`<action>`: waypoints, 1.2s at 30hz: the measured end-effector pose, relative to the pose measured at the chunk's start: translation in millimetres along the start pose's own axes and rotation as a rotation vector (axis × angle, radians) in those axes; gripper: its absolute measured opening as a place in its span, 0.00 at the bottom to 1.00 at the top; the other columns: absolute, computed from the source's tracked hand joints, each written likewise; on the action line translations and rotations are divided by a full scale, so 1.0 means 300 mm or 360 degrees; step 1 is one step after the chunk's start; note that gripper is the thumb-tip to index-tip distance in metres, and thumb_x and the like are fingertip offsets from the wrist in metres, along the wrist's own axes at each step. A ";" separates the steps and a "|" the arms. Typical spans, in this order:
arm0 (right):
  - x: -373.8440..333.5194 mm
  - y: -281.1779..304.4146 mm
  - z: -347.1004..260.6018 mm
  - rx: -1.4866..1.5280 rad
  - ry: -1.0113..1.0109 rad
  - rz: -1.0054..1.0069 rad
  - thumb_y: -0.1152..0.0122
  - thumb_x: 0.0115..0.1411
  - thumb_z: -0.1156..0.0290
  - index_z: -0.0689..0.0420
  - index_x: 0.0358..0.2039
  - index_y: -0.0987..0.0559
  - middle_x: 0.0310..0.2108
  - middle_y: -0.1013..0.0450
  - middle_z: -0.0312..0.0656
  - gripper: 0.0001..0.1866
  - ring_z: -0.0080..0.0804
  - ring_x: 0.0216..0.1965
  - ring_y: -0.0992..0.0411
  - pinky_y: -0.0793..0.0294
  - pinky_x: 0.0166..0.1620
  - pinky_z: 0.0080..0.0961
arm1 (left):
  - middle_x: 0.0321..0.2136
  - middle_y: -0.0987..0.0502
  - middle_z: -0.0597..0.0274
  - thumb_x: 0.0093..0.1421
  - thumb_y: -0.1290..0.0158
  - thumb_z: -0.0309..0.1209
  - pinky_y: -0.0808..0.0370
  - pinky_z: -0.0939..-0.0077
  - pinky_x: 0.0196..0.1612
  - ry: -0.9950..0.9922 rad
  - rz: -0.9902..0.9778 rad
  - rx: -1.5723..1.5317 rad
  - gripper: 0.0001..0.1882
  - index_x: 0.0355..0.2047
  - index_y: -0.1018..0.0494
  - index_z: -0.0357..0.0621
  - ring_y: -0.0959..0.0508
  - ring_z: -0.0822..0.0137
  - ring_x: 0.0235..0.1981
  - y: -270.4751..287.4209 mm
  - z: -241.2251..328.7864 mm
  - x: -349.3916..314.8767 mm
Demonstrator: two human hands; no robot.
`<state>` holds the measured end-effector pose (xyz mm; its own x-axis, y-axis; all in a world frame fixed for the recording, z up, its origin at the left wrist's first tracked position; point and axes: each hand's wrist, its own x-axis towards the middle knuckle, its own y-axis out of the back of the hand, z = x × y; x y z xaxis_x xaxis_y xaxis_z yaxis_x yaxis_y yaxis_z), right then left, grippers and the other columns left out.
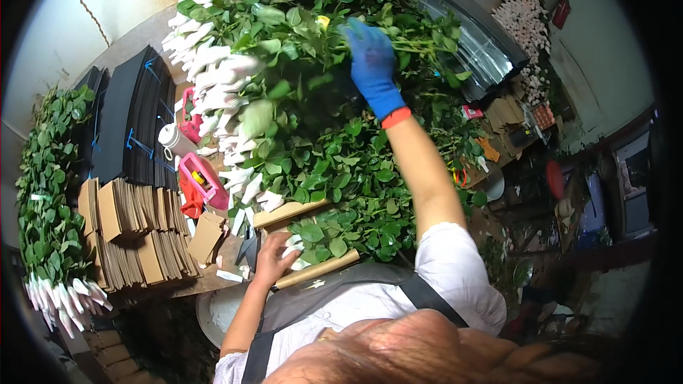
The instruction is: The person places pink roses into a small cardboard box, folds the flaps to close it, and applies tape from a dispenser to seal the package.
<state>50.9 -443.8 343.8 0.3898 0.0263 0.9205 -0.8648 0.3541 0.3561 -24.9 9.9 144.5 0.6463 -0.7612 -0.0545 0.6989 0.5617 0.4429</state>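
My right hand (371, 60), in a blue glove with an orange cuff, reaches far out over a big pile of leafy rose stems (341, 146). Motion blurs it a little; its fingers look closed round rose stems (420, 45). White and pale pink sleeves (228, 96) cover the flower heads along the pile's left side. My bare left hand (272, 259) is low at the near edge, fingers apart, touching white-sleeved heads (293, 243). These lie with leafy stems between a cardboard strip (290, 212) and a brown cardboard roll (318, 269).
Stacked cardboard pieces (142, 235) and black boxes (131, 117) stand at left, beside a white bottle (176, 140) and a pink tape dispenser (203, 180). More sleeved roses (53, 185) are at far left. A black crate (473, 35) borders the pile at far right.
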 end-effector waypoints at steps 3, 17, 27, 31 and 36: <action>0.016 -0.112 0.103 -0.0188 0.0223 -0.1246 0.43 0.55 0.75 0.47 0.40 0.19 0.37 0.20 0.38 0.13 0.42 0.36 0.20 0.21 0.36 0.39 | 0.49 0.25 0.55 0.54 0.33 0.29 0.20 0.71 0.46 -0.0045 -0.0031 -0.0004 0.24 0.52 0.25 0.41 0.21 0.61 0.45 -0.001 0.021 0.004; -0.040 0.387 0.092 0.0159 -0.0056 -0.0499 0.39 0.52 0.81 0.42 0.55 0.23 0.48 0.25 0.38 0.29 0.47 0.52 0.28 0.30 0.59 0.40 | 0.44 0.23 0.54 0.56 0.34 0.31 0.21 0.68 0.44 -0.0244 0.0039 0.0029 0.21 0.49 0.23 0.41 0.20 0.58 0.41 -0.006 0.004 0.015; -0.359 0.741 -0.216 0.0744 0.0125 -0.1579 0.39 0.49 0.79 0.41 0.53 0.22 0.44 0.23 0.38 0.29 0.44 0.45 0.27 0.27 0.48 0.42 | 0.43 0.20 0.53 0.54 0.40 0.28 0.26 0.63 0.50 0.0091 0.0223 -0.0445 0.17 0.46 0.22 0.42 0.22 0.53 0.45 -0.055 -0.149 0.018; -0.614 0.665 -0.183 0.0493 0.0153 -0.1920 0.39 0.51 0.76 0.42 0.50 0.21 0.41 0.22 0.40 0.24 0.45 0.42 0.24 0.25 0.45 0.42 | 0.39 0.21 0.51 0.56 0.36 0.37 0.24 0.61 0.44 0.0715 0.0002 -0.0234 0.21 0.46 0.28 0.42 0.21 0.57 0.38 -0.020 -0.037 0.043; -0.641 0.660 -0.168 0.0340 0.0162 -0.2073 0.41 0.54 0.76 0.43 0.48 0.20 0.37 0.21 0.43 0.20 0.45 0.40 0.23 0.24 0.43 0.41 | 0.47 0.24 0.55 0.52 0.30 0.33 0.25 0.66 0.49 -0.0142 0.0494 -0.0001 0.31 0.53 0.32 0.41 0.22 0.57 0.46 -0.044 -0.072 0.024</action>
<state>-179.4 -331.7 229.1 0.9814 -0.1457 -0.1247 0.1291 0.0207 0.9914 -22.8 3.9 119.1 0.7993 -0.5788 0.1617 0.4728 0.7717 0.4253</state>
